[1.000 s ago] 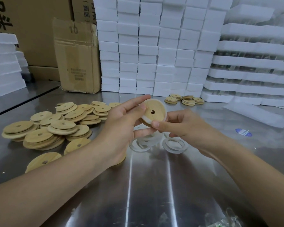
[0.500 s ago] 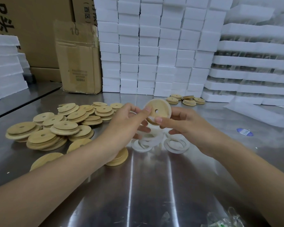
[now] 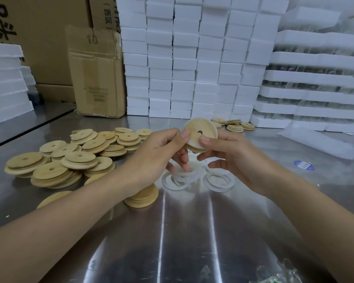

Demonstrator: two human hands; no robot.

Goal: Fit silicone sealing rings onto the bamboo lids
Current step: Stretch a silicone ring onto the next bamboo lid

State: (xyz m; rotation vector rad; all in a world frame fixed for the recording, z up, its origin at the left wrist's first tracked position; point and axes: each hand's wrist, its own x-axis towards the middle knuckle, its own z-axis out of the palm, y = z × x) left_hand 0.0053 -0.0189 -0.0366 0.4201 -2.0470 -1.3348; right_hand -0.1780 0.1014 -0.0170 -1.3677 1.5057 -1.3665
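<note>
Far left, a heap of bamboo lids [image 3: 70,160] sprawls across the steel table [image 3: 192,231]. Moving in, the left hand [image 3: 153,156] pinches the rim of one raised lid [image 3: 196,125], thumb on top, fingers curled beneath. That lid hangs tilted in the air, centre hole facing us, with a pale band along its lower edge. Underneath, silicone sealing rings [image 3: 192,174] lie overlapping on the table. The right hand [image 3: 241,158] pinches the lid's other side. Behind, a few more lids [image 3: 234,125] sit by white foam blocks [image 3: 192,58].
</note>
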